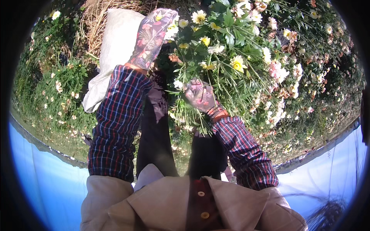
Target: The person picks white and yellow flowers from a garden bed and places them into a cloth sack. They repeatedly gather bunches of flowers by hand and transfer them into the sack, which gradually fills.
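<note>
My left hand (154, 37), in a dark floral-print glove, reaches forward beside a white woven sack (118, 37). Its fingers curl down at a white chrysanthemum bloom (171, 31); their tips are hidden, so a grip cannot be told. Nearer my body, my right hand (201, 96), in a similar glove, is closed around a bunch of chrysanthemum stems (199, 118). Stem ends and leaves stick out below it towards my legs. White and yellow blooms, among them a yellow-centred one (238, 63), lie above and to the right of that hand.
Flowering plants (312, 75) spread densely on the right, with more plants (66, 86) on the left. Dry brown stalks (94, 29) are heaped behind the sack. My dark-trousered legs (156, 138) stand among the plants, close below the hands.
</note>
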`<state>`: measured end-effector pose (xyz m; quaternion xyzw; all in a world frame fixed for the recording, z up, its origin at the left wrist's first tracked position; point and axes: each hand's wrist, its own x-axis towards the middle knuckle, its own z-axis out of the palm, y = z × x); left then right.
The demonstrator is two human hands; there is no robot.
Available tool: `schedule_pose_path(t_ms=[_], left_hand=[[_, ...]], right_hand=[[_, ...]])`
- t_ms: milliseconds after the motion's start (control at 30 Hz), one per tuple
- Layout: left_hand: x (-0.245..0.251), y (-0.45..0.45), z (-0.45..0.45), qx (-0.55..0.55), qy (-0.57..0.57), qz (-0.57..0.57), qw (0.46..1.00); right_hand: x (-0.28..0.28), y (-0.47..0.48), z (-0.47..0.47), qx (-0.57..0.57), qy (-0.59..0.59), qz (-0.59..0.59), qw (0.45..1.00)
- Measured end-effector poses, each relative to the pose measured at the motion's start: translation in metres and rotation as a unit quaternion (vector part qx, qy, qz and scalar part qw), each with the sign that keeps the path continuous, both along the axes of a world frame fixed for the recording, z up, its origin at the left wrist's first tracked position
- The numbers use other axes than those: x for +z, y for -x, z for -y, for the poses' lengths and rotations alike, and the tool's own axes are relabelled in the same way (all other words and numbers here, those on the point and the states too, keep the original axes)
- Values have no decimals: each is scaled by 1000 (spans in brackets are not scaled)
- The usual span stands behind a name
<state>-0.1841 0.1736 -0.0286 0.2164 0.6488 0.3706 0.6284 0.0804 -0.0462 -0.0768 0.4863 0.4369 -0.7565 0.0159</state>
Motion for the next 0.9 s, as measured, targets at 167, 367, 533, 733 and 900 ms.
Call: schedule_pose_path(t_ms=[167,367,533,733,900], left_hand=[[-108,36,6,-79,50,-54,994],[-192,-16,16,-432,34,-328,839],[-139,-33,-12,-116,-16,-131,984],[-109,-38,-77,-248,42,12,968],[-136,-76,-84,-372,-21,-83,924]], right_hand=[[7,14,-18,-178,179,-67,965],[-17,5,28,-86,114,-42,989],[-17,-3,23,-251,298,-52,920],[12,15,-7,-683,724,-100,-10],[10,15,16,-443,385,-68,807]])
